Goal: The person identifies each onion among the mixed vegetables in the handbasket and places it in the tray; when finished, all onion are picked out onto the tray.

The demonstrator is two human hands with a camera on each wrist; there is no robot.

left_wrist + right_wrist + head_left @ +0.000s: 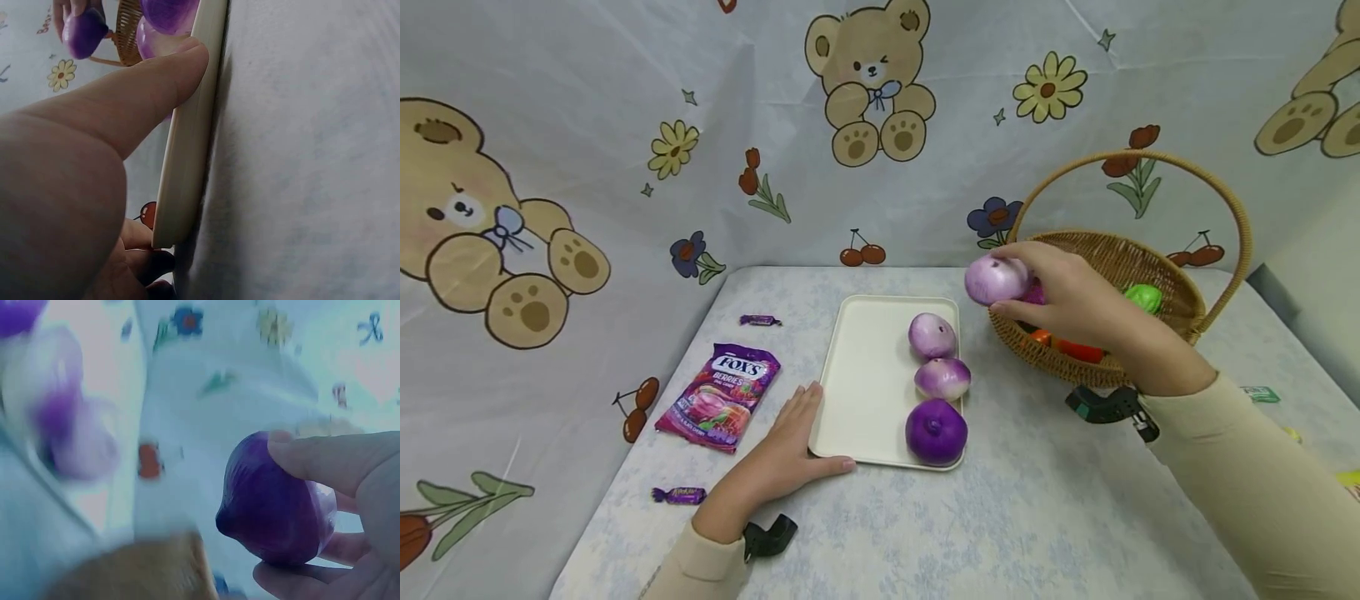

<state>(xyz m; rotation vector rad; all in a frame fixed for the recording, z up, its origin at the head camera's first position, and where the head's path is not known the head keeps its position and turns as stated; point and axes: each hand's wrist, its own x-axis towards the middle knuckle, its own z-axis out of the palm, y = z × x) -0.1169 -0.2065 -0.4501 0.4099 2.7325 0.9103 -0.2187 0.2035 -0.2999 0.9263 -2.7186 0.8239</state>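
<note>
My right hand [1071, 296] grips a purple-and-white onion [987, 281] in the air, beside the left rim of the wicker basket [1120, 250]. Thumb and fingers wrap the onion's sides in the right wrist view. My left hand [786, 450] rests at the near left corner of a cream tray [865, 375], fingers along its left side and thumb along its front edge. On the tray's right side lie a pale purple onion [932, 336], a purple-and-white onion [942, 379] and a deep purple onion [936, 432], in a row.
Inside the basket are a green vegetable [1144, 297] and red pieces [1078, 350]; its tall handle [1225, 200] arches above. Left of the tray lie a purple candy bag [722, 398] and wrapped candies [679, 496]. A green wrapper [1260, 394] lies at the right.
</note>
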